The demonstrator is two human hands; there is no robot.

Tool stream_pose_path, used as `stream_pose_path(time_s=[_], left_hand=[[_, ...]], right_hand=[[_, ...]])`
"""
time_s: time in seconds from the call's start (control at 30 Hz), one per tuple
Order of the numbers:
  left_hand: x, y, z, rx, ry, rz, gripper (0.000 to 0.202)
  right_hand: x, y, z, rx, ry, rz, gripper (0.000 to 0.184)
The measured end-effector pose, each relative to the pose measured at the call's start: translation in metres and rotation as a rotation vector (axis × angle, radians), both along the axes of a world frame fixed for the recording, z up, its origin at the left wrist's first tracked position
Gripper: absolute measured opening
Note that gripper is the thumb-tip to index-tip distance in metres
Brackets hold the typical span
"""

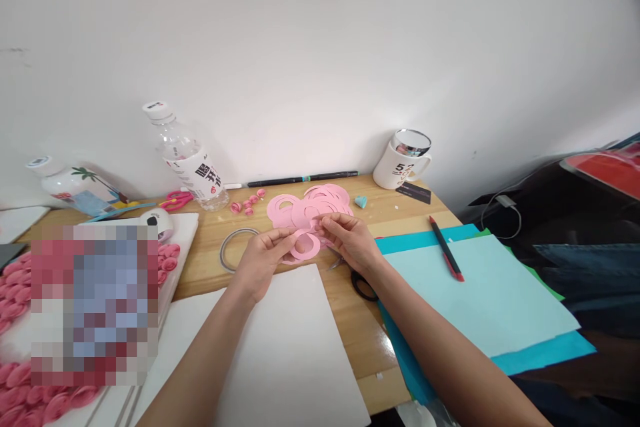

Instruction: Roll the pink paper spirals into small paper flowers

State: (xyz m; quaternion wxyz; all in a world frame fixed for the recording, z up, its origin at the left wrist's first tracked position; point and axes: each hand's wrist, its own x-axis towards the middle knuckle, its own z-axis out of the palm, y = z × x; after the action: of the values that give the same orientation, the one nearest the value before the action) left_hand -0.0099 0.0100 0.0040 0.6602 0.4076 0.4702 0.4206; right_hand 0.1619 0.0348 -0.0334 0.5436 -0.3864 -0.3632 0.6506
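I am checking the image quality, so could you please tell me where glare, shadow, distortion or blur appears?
All in the head view: bright glare on the table beside the blue paper; faint shadows on the wall around the mug; the tall bottle leaning, perhaps from lens distortion; square blocks covering an area among the pink flowers; left hand and right hand fairly sharp.

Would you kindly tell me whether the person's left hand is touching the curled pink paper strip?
Touching: the head view shows the left hand pinching the edge of the pink paper strip between thumb and fingers.
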Motion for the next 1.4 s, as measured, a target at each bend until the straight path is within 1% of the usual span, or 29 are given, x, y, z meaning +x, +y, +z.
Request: stream_pose_path(time_s=[0.1, 0.23, 0.6, 0.9, 1.03, 1.17, 1.27, 1.4], left_hand=[[0.001, 0.0, 0.004, 0.0, -0.016, 0.026, 0.028], [0.001, 0.0, 0.005, 0.0, -0.017, 0.034, 0.027], [0.0, 0.0, -0.001, 0.004, -0.007, -0.017, 0.024], [0.001, -0.001, -0.005, 0.02, 0.011, -0.051, 0.028], [0.0, 0.0, -0.005, 0.007, -0.001, -0.022, 0.029], [0.001, 0.001, 0.0, -0.013, -0.038, 0.022, 0.028], [0.001, 0.001, 0.001, -0.005, -0.04, 0.02, 0.028], [0.001, 0.0, -0.002, 0.012, -0.007, -0.002, 0.027]], right_hand=[[0.0, 0.0, 0.0, 0.013, 0.008, 0.042, 0.023], [0.001, 0.0, -0.002, 0.012, 0.012, 0.047, 0.023], [0.003, 0.001, -0.003, -0.02, 0.008, 0.022, 0.024], [-0.001, -0.002, -0.001, -0.008, 0.01, 0.011, 0.017], [-0.001, -0.002, 0.0, 0.007, 0.003, 0.031, 0.016], [-0.001, -0.002, 0.002, 0.027, -0.007, 0.09, 0.021], [0.0, -0.003, 0.002, 0.027, -0.006, 0.072, 0.021], [0.0, -0.003, 0.0, 0.013, -0.004, 0.052, 0.022]])
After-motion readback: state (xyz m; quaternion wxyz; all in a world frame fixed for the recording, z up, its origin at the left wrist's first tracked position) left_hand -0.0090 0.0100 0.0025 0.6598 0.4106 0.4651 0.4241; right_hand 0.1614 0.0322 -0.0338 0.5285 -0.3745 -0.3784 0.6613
